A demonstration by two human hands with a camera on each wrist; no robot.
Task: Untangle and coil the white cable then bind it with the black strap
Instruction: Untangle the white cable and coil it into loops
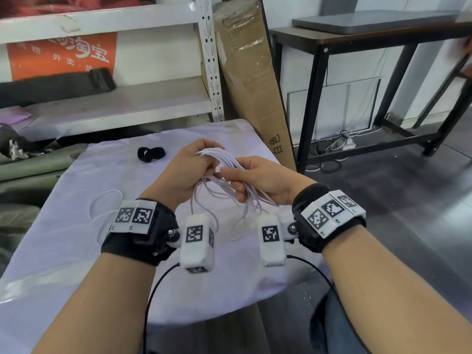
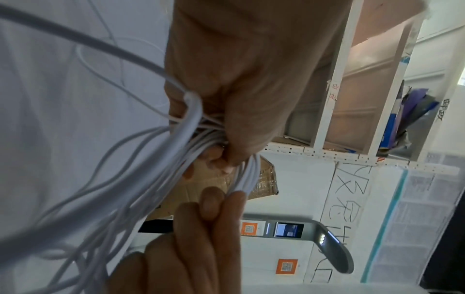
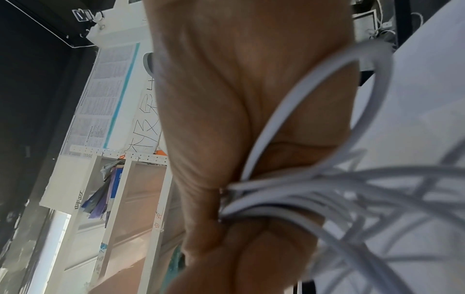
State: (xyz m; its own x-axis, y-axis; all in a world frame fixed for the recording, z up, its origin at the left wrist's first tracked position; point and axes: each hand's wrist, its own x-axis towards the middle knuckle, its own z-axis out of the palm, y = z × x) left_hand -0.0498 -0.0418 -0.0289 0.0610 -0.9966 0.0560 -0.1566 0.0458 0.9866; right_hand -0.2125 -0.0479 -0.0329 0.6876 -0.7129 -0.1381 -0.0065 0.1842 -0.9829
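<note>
Both hands hold a bundle of white cable above the cloth-covered table. My left hand grips the far end of the bundle, thumb on top, seen close in the left wrist view as white cable. My right hand grips the near part, fingers curled round the strands. Loose loops hang below the hands, and one loop lies on the cloth to the left. The black strap lies on the cloth beyond the left hand, untouched.
A white metal shelf stands behind the table, with a tall cardboard box leaning beside it. A dark table frame stands at the right over the dark floor. Olive bags lie left of the table.
</note>
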